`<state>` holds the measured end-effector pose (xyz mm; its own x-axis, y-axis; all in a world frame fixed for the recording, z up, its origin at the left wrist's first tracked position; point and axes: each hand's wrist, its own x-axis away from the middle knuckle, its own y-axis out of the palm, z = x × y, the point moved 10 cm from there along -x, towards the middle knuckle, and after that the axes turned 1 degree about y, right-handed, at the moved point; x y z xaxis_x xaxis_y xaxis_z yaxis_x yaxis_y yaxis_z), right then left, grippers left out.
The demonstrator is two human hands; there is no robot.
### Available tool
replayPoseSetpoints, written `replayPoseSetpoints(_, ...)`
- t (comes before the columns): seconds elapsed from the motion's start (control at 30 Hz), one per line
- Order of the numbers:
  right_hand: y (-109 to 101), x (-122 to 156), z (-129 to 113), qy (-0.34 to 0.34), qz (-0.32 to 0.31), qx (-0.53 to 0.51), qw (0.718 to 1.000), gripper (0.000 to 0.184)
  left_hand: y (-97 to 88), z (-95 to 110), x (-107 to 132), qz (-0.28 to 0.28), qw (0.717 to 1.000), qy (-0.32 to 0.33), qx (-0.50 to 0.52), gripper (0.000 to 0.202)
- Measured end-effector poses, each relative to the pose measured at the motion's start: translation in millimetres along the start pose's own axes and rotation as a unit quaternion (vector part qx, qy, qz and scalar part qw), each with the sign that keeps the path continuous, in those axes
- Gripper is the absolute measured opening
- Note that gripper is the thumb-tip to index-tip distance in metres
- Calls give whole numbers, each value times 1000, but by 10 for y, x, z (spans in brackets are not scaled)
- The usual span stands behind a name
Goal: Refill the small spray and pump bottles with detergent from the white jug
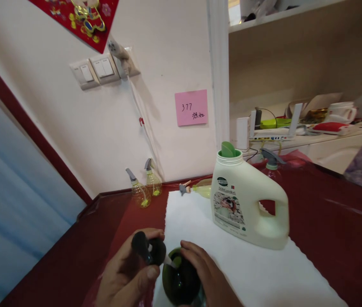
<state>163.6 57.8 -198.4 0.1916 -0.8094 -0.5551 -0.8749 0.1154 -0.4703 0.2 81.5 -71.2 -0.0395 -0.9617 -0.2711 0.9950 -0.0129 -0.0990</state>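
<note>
My left hand [117, 275] is closed around a dark spray head [149, 249] with a pale tube below it. The tube reaches to the mouth of a dark green round bottle [181, 283]; how deep it goes in I cannot tell. Around that bottle's right side curls my right hand [211, 273], holding it low over the front of a white cloth [248, 273]. Beyond my right hand, a pale green jug [248, 204] with a side handle stands on the cloth. Its wide mouth is uncapped, and something green [228, 149] rises from the opening.
Two clear spray bottles [141, 196] stand by the wall at the left. Another spray bottle [202, 189] lies on its side beside the jug, and one with a grey head [272, 157] is partly behind it. A dark red table [331, 221] carries everything; a blue curtain [14, 183] hangs left.
</note>
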Motion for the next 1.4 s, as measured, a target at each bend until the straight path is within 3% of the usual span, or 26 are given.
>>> replayPoseSetpoints(0.27, -8, 3, -17, -7, 14, 2, 1000, 99, -157, 136, 44, 49, 998, 25, 0, 42)
replayPoseSetpoints(0.53, -8, 5, -25, -10, 16, -1, 1000, 102, -202, 329, 100, 115, 992, 55, -8, 42)
replayPoseSetpoints(0.7, -6, 14, -18, -7, 21, -7, 1000, 102, -166, 409, 66, 68, 991, 95, -60, 36)
replayPoseSetpoints(0.9, -1, 5, -25, -3, 11, -11, 1000, 99, -4, 289, 59, 4, 997, 66, -41, 31)
replayPoseSetpoints(1.07, 0, -5, 22, -6, -5, -20, 1000, 92, -131, 187, 86, 63, 997, 47, -12, 38)
replayPoseSetpoints(1.23, -11, 7, 30, -34, -29, -27, 999, 75, -186, 14, 84, 87, 995, -17, 40, 44)
replayPoseSetpoints(1.4, -72, -3, -28, -22, -26, -32, 999, 87, -304, -119, 30, 168, 974, -68, 138, 54)
